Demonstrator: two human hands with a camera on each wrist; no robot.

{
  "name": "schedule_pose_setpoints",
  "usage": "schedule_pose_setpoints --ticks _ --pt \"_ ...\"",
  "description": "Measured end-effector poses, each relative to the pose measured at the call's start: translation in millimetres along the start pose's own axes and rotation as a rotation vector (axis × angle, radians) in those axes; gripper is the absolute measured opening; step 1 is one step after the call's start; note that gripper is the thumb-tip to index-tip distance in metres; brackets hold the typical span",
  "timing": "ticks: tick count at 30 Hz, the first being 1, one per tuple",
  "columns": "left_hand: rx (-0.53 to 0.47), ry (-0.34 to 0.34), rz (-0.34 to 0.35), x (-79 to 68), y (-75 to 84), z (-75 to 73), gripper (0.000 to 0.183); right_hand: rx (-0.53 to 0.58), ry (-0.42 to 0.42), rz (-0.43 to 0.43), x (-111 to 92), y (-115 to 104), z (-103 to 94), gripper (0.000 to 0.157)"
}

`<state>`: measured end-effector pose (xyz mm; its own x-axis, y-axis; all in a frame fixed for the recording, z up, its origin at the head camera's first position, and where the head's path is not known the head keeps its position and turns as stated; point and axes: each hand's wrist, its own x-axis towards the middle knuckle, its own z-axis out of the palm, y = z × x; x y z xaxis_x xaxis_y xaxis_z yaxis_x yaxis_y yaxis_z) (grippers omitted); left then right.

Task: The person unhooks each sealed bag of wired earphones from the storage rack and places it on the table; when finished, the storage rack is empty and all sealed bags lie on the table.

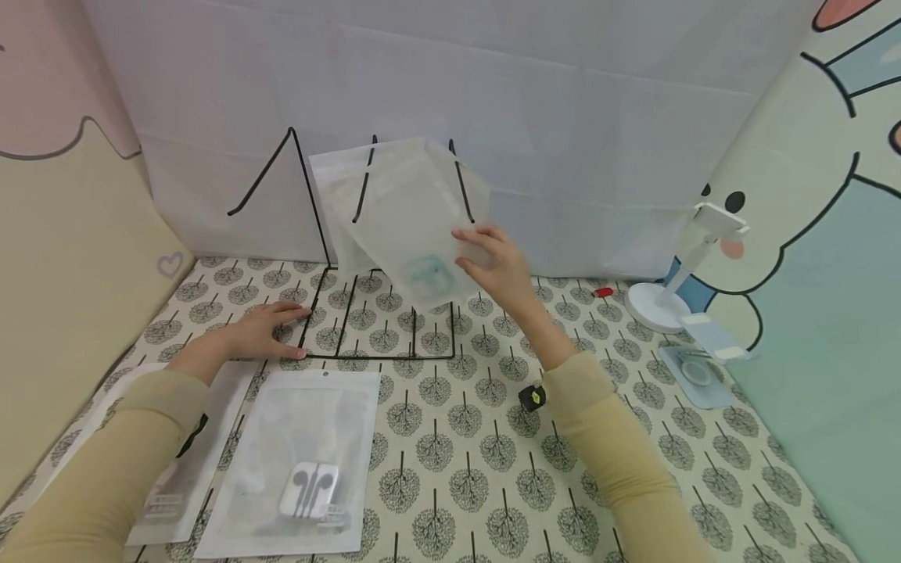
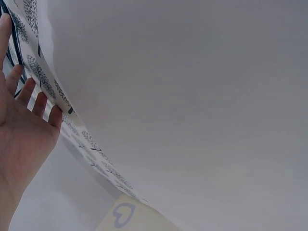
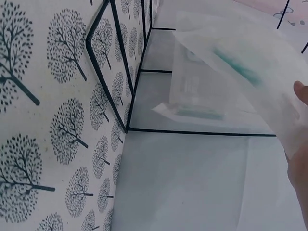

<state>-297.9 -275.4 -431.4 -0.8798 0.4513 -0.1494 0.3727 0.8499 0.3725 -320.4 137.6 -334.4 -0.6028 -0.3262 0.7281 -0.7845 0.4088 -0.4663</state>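
1. Right hand [image 1: 503, 270]: thumb and fingers pinch the right edge of the front pouch [image 1: 404, 223], tilted above the base of the rack [image 1: 380, 357]; whether hooked, cannot tell.
2. Left hand [image 1: 263, 332]: grip wide, holding nothing; at the rack's left base bar.
3. Back pouch [image 1: 334, 184]: upright above rack base.
4. Earphone pouch [image 1: 281, 426]: flat, in front of rack.
5. Stand [image 1: 655, 305]: right of rack, well apart.
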Motion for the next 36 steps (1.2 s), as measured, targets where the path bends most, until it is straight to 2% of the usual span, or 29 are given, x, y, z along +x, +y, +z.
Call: schedule_pose_setpoints --ticks 8,13,24,36 --pt "-0.003 -0.002 -0.002 0.3 0.7 0.5 0.093 -0.009 -0.22 -0.05 5 0 -25.4 0.062" --pt "-0.003 -0.002 -0.001 1.1 0.1 1.5 0.094 -0.016 -0.304 -0.12 7 -2 -38.1 0.068" --pt "-0.001 0.002 -0.003 0.5 -0.6 0.6 0.094 -0.021 -0.344 -0.262 7 -8 -50.5 0.069" --pt "0.003 0.003 0.018 2.5 0.6 1.7 0.093 -0.05 -0.339 -0.324 2 -17 -57.0 0.066"
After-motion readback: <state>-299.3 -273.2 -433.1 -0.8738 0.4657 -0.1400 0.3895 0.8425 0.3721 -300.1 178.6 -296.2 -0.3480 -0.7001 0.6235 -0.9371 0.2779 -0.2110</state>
